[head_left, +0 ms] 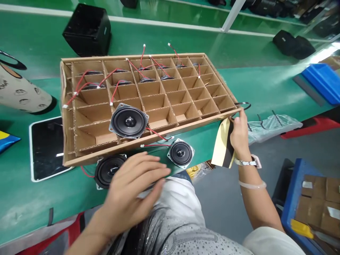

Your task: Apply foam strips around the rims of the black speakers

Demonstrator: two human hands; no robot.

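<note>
My left hand hovers at the bench's front edge with its fingers stretched out, holding nothing. Beside its wrist side, a black speaker driver is partly covered by it; a smaller speaker driver lies just beyond the fingertips. My right hand grips the near right corner of a divided cardboard box; some of its fingers are hidden. Across the box's front edge rests another speaker driver, face up. Several drivers with red wires and white plugs sit in the box's back cells.
A tablet lies left of the box, near a patterned cylinder. Behind stands a black speaker cabinet. A yellow-and-black strip hangs by my right hand. Blue bins flank the floor at right.
</note>
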